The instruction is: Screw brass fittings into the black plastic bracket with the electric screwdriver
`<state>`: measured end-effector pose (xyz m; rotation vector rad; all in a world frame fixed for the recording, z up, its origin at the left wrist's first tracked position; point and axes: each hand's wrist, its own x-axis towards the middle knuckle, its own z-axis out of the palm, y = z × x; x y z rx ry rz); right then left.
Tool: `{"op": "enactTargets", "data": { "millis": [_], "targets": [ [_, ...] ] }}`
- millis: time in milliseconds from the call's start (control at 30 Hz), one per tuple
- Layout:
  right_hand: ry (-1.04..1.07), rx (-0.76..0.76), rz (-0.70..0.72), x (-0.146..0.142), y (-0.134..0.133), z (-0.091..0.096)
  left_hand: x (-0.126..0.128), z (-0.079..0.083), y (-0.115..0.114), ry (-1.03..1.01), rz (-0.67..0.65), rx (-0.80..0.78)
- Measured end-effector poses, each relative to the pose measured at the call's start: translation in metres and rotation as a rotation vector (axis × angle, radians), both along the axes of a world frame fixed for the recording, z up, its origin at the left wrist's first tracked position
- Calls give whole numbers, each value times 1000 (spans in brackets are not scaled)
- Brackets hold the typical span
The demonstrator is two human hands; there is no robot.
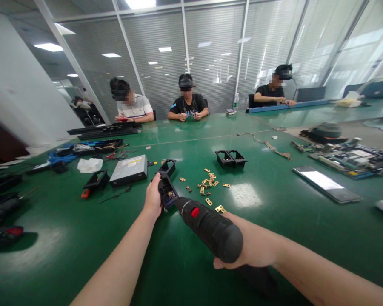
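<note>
My left hand (153, 196) is closed on the side of a black plastic socket housing (167, 191), tilted so that its inside with small brass parts faces me. In my right hand (242, 238) is a black cordless screwdriver (210, 227) with a red switch, its front end at the right edge of the housing. Whether the tip touches a screw is hidden. Just beyond the held housing lies another black frame (169, 166). Right of it, several small brass plates (209, 182) and screws are scattered on the green table (185, 272).
A double black frame (231, 159) sits past the brass parts. To the left are an optical drive (129, 170) and a black housing (96, 180). On the right lie a phone (325, 183) and circuit boards (354, 157). Several people (187, 102) sit across the table.
</note>
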<state>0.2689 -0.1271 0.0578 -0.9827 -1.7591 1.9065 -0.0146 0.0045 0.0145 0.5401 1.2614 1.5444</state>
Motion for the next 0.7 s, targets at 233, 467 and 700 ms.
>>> {"op": "enactTargets", "data": {
  "millis": [233, 467, 700],
  "targets": [
    [-4, 22, 3, 2, -1, 1, 2, 2, -1, 5, 0, -4],
    [23, 2, 0, 0, -3, 0, 0, -2, 1, 10, 1, 4],
    [13, 13, -31, 1, -3, 0, -2, -5, 2, 0, -5, -3]
  ]
}}
